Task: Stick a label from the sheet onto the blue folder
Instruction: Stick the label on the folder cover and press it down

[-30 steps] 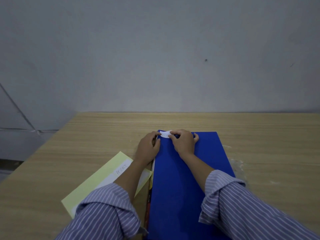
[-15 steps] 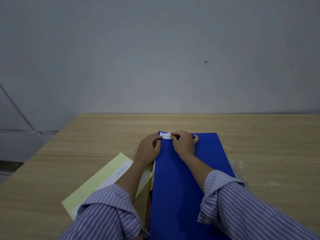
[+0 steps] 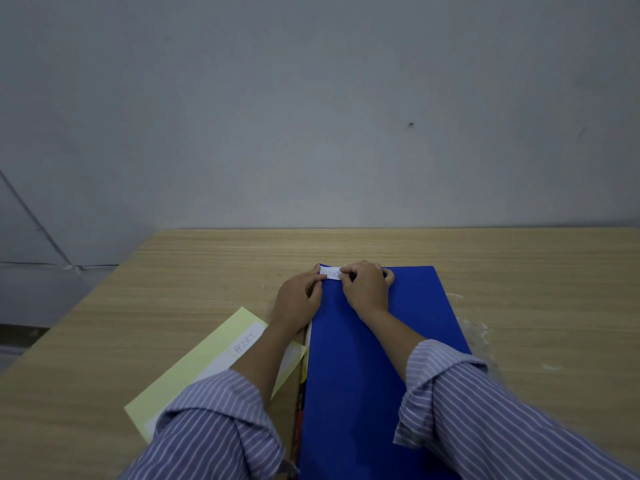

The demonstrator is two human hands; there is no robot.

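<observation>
A blue folder (image 3: 374, 358) lies lengthwise on the wooden table in front of me. A small white label (image 3: 330, 273) with handwriting sits at the folder's far left corner. My left hand (image 3: 299, 299) rests at the folder's left edge, its fingertips on the label's left end. My right hand (image 3: 365, 287) lies on the folder with fingers curled, pressing the label's right end. A pale yellow label sheet (image 3: 207, 362) with a white strip reading "ASSET" lies to the left, partly under my left forearm.
The wooden table (image 3: 519, 271) reaches to a grey wall at the back; its left edge runs diagonally. A thin stack of dark and yellow papers (image 3: 300, 393) shows under the folder's left edge. Faint white smears (image 3: 474, 327) mark the table right of the folder.
The label, arched between my hands a second ago, now lies flatter on the folder's corner. Both hands have barely moved.
</observation>
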